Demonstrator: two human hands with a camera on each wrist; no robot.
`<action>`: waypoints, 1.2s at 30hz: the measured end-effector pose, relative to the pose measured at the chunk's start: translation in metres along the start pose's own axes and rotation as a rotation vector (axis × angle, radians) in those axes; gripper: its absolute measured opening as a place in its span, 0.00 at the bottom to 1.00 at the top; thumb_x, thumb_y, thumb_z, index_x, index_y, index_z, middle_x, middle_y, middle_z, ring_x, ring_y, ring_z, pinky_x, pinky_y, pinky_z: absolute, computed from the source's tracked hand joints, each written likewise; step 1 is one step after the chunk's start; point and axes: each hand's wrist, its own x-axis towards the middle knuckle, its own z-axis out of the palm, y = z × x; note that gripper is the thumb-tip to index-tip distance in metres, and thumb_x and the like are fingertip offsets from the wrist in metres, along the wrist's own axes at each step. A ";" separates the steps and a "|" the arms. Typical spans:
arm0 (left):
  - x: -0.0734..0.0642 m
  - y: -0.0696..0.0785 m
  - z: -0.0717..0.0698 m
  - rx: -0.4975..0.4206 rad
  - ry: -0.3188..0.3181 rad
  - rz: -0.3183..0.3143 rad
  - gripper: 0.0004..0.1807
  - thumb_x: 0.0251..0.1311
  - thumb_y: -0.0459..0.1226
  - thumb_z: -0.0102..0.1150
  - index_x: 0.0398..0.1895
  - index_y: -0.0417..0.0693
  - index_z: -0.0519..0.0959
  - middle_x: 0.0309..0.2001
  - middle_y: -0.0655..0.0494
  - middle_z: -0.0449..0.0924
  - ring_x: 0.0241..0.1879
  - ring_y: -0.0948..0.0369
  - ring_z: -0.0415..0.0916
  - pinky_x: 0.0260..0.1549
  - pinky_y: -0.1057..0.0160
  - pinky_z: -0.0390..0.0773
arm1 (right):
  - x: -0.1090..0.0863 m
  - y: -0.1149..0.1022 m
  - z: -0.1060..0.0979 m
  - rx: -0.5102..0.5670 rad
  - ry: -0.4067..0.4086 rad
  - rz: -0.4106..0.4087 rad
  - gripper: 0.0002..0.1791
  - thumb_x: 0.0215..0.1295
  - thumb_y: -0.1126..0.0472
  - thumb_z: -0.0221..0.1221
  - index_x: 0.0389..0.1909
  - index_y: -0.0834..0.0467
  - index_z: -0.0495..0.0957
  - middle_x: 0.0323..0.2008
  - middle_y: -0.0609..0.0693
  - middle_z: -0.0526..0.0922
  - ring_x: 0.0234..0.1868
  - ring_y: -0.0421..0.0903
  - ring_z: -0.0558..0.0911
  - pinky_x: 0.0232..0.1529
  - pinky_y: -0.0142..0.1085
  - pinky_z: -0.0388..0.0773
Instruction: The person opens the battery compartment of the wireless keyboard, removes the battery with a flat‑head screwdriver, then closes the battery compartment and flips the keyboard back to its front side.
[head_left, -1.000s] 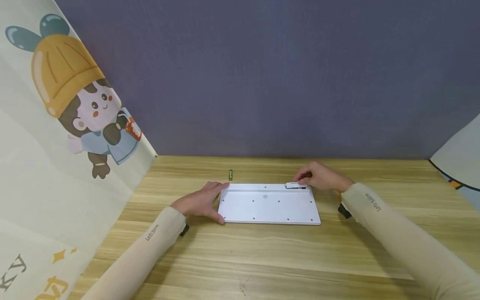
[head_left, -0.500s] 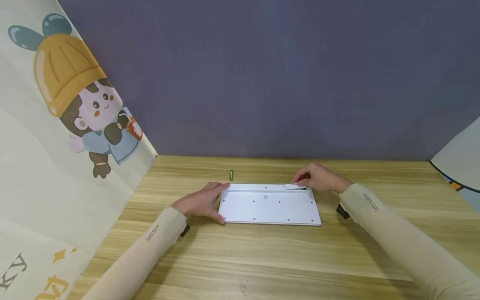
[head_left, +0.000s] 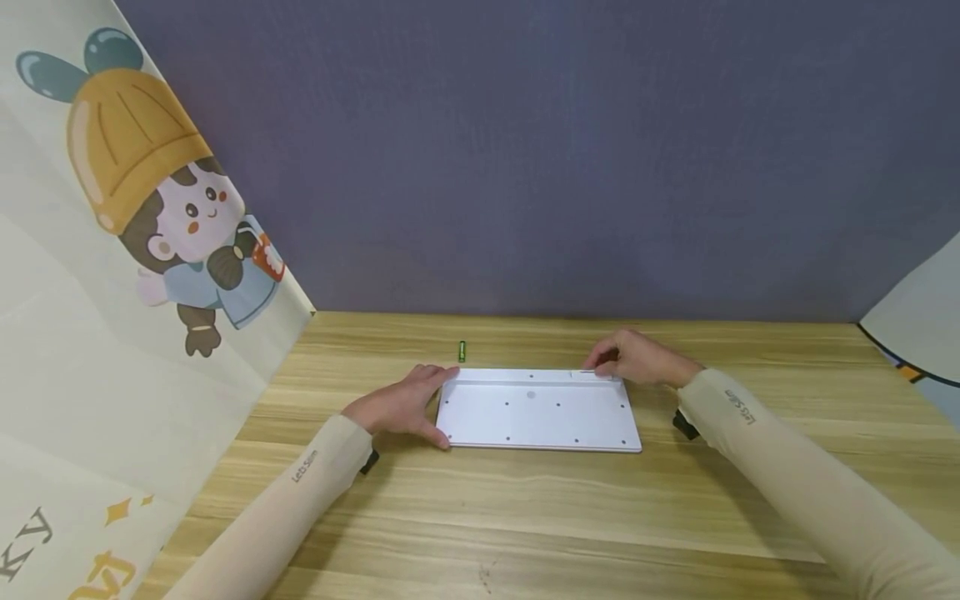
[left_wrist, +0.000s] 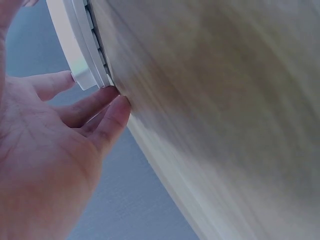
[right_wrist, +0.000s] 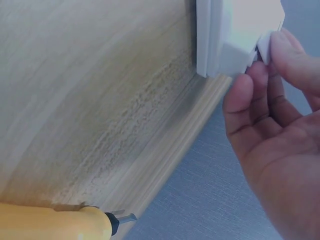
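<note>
A white keyboard (head_left: 536, 421) lies face down on the wooden table, its raised ridge along the far side. My left hand (head_left: 399, 407) holds the left end, thumb at the near corner and fingers at the far corner. In the left wrist view, fingertips press the keyboard's edge (left_wrist: 75, 47), where a row of keys shows underneath. At the far right of the ridge, my right hand (head_left: 639, 358) pinches a small white battery cover (head_left: 581, 375) over its compartment. The right wrist view has the cover (right_wrist: 264, 48) slightly raised at its end, with a narrow dark gap below.
A green battery (head_left: 462, 352) lies on the table (head_left: 480, 508) beyond the keyboard's left corner. A yellow-handled screwdriver (right_wrist: 55, 223) shows low in the right wrist view. A dark blue-grey partition (head_left: 555, 167) stands behind the table, and a printed curtain (head_left: 67, 333) hangs at left.
The battery cover has come down from a tilt to nearly flat in the ridge, hiding the dark compartment seen earlier from above. My left hand and the keyboard stay put.
</note>
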 end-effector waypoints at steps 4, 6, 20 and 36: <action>-0.001 -0.001 0.000 -0.006 0.005 0.010 0.65 0.32 0.58 0.76 0.73 0.46 0.51 0.64 0.48 0.61 0.63 0.54 0.55 0.59 0.53 0.63 | 0.000 0.000 0.001 0.000 0.005 0.004 0.09 0.59 0.71 0.61 0.38 0.59 0.85 0.36 0.49 0.83 0.35 0.44 0.79 0.33 0.35 0.77; -0.001 0.000 0.000 -0.005 0.006 0.011 0.65 0.32 0.58 0.76 0.73 0.46 0.51 0.64 0.47 0.61 0.63 0.53 0.55 0.59 0.53 0.62 | 0.000 0.001 0.002 -0.013 0.012 0.006 0.09 0.59 0.71 0.62 0.38 0.58 0.85 0.35 0.48 0.83 0.35 0.44 0.79 0.33 0.35 0.77; -0.001 0.003 0.000 -0.010 -0.002 0.012 0.64 0.33 0.57 0.76 0.74 0.45 0.51 0.66 0.45 0.59 0.65 0.51 0.54 0.60 0.52 0.62 | -0.030 -0.048 0.036 -0.435 0.023 0.062 0.30 0.64 0.54 0.60 0.61 0.69 0.69 0.61 0.64 0.67 0.61 0.62 0.64 0.60 0.56 0.60; -0.002 0.003 -0.001 -0.033 -0.008 -0.018 0.65 0.34 0.55 0.77 0.74 0.46 0.50 0.67 0.44 0.57 0.66 0.51 0.53 0.60 0.51 0.62 | -0.040 -0.062 0.060 -0.499 -0.046 0.139 0.43 0.69 0.48 0.52 0.69 0.75 0.46 0.70 0.71 0.43 0.70 0.64 0.44 0.66 0.56 0.46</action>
